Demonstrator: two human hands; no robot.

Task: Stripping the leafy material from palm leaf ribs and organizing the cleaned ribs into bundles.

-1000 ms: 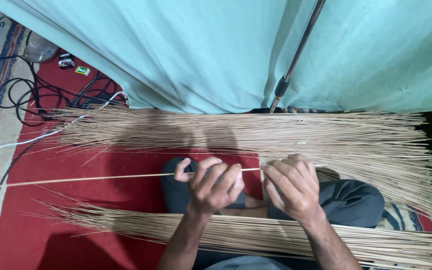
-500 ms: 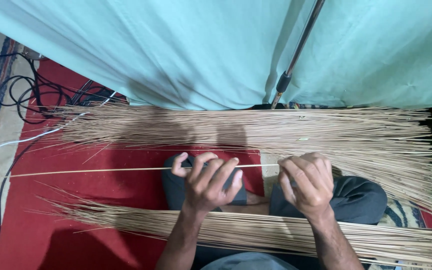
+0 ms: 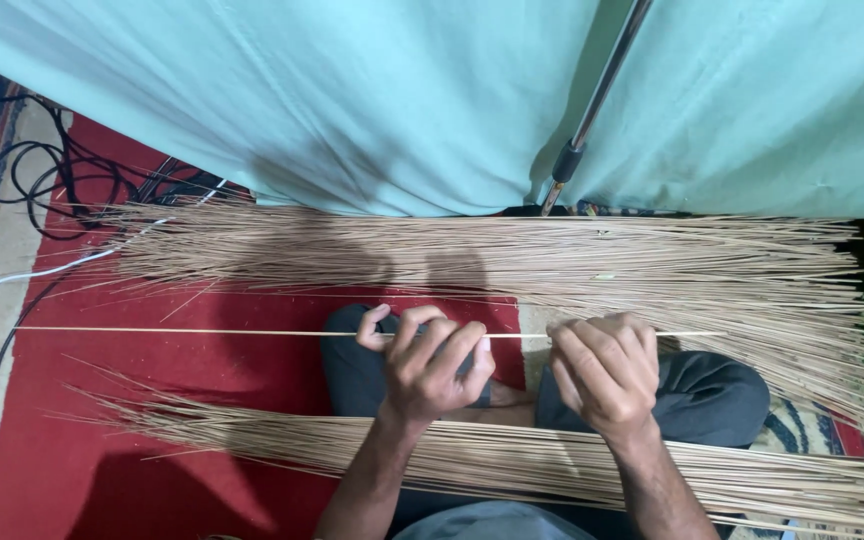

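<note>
Between two stick piles, both hands (image 3: 512,370) (fingers curled) pinch one thin stick (image 3: 202,332) held level.

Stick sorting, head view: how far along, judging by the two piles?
Done, apparently: a thinner pile of sticks lies across the person's lap. In hand: one single stick, held level between left hand and right hand, both pinching it. Left: the far pile by the teal cloth looks larger, so likely well under half done, if the near pile is the finished one.
</note>
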